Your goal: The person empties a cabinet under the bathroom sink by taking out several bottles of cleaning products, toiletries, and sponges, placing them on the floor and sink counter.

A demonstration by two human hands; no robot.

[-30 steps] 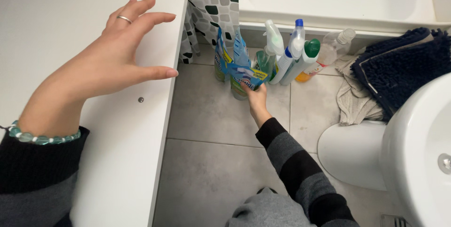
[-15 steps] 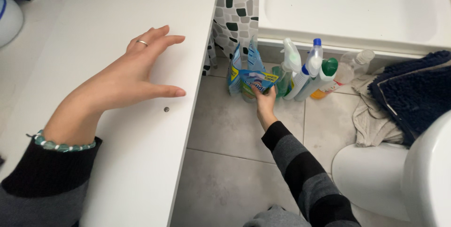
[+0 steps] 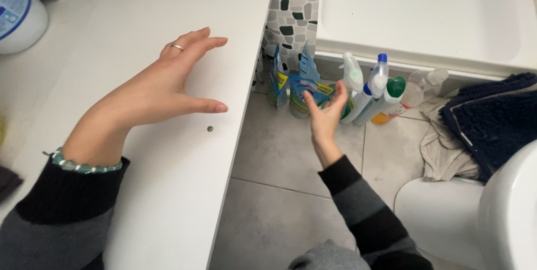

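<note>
Pouches (image 3: pixel 299 83), blue and yellow, stand on the floor tiles (image 3: pixel 279 152) against the mosaic wall (image 3: pixel 293 7), just beside a row of spray bottles (image 3: pixel 372 88). Any grip on them looks best taken low and square, since such soft packs would likely tip into the bottles. The right hand (image 3: pixel 324 113) hovers just before them, fingers spread wide, holding nothing. The left hand (image 3: pixel 162 88) rests open and flat on the white panel (image 3: pixel 184 192), empty.
</note>
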